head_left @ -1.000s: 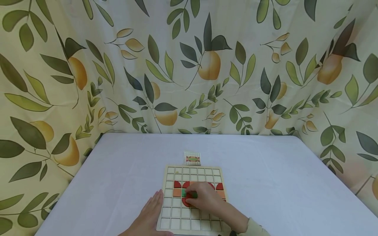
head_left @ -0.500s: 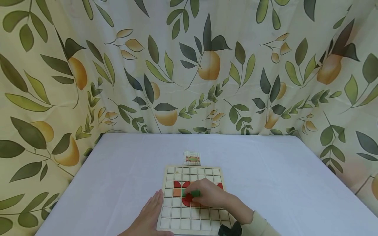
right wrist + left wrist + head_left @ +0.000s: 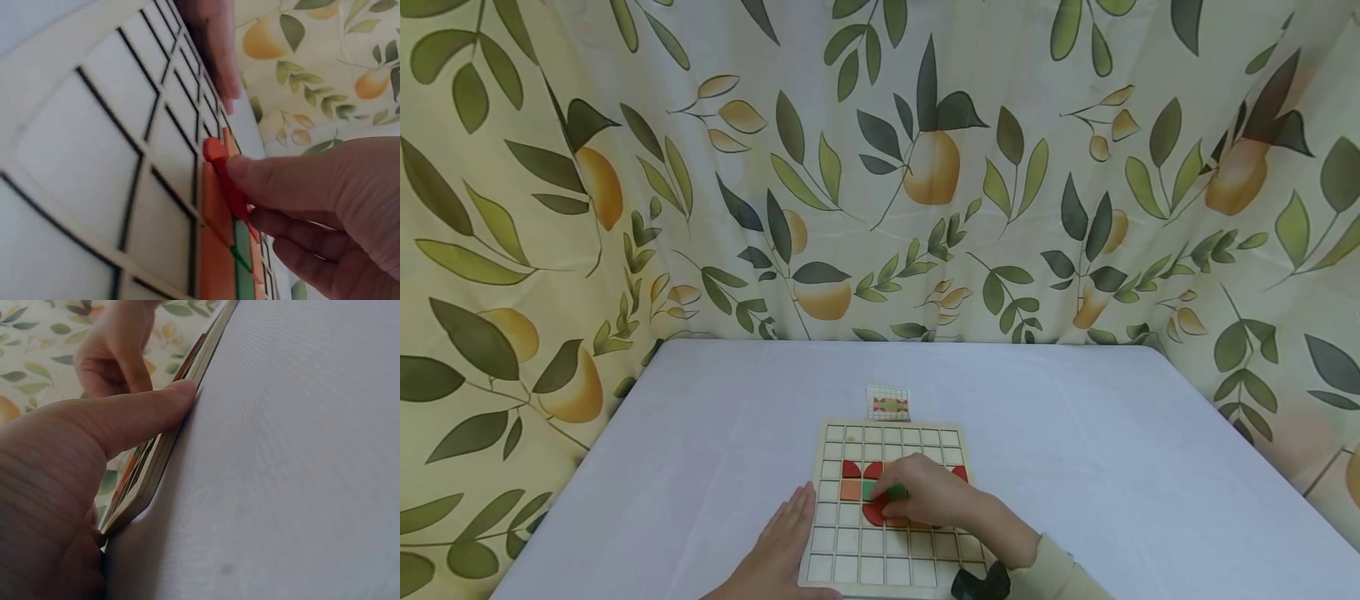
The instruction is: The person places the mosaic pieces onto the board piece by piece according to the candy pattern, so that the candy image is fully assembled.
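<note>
A square wooden grid board (image 3: 857, 567) lies on the table, with red, orange and green blocks in its middle rows. My right hand (image 3: 925, 496) bends over these blocks. In the right wrist view its thumb and fingers pinch a red block (image 3: 232, 190), beside another red block (image 3: 213, 149) and a green block (image 3: 244, 262). Whether the pinched block is fully seated is unclear. My left hand (image 3: 778, 533) rests along the board's left side with straight fingers. Its thumb (image 3: 156, 412) presses the front edge of the board in the left wrist view.
Behind the board lies a small card (image 3: 888, 403) printed with a coloured grid pattern. A white cloth covers the table (image 3: 1060, 442). Leaf-and-fruit patterned curtains (image 3: 880, 208) hang at the back and sides. A black object (image 3: 981, 582) sits at my right wrist.
My right hand has turned slightly and its forearm has shifted to the right, bringing the black wrist object further into view. The left hand and the board stay where they were.
</note>
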`<state>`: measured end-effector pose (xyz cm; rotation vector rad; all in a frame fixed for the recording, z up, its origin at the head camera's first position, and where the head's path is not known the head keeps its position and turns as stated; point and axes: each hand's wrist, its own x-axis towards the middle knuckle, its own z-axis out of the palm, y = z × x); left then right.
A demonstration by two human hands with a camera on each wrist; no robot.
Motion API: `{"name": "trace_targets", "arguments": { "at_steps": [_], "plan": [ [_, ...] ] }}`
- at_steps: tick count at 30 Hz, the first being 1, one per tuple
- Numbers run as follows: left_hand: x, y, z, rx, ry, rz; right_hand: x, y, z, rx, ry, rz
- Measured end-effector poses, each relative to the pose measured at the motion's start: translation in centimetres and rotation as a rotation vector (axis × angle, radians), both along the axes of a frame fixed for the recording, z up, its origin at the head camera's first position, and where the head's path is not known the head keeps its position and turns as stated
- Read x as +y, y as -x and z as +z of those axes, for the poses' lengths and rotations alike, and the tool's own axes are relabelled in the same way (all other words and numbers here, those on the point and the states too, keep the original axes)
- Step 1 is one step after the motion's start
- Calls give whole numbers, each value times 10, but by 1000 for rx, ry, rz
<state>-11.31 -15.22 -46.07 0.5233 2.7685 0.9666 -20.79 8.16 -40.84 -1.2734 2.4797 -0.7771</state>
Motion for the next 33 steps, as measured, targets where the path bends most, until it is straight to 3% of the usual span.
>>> {"name": "trace_targets", "arguments": {
  "at_steps": [12, 20, 33],
  "plan": [
    [1, 1, 0, -41, -11, 24, 1, -7, 0, 84, -1, -71],
    [1, 0, 1, -40, -2, 26, 8, -9, 0, 36, 39, -4],
    [1, 0, 2, -14, 5, -7, 1, -4, -6, 68, 80, 54]
  ]
}}
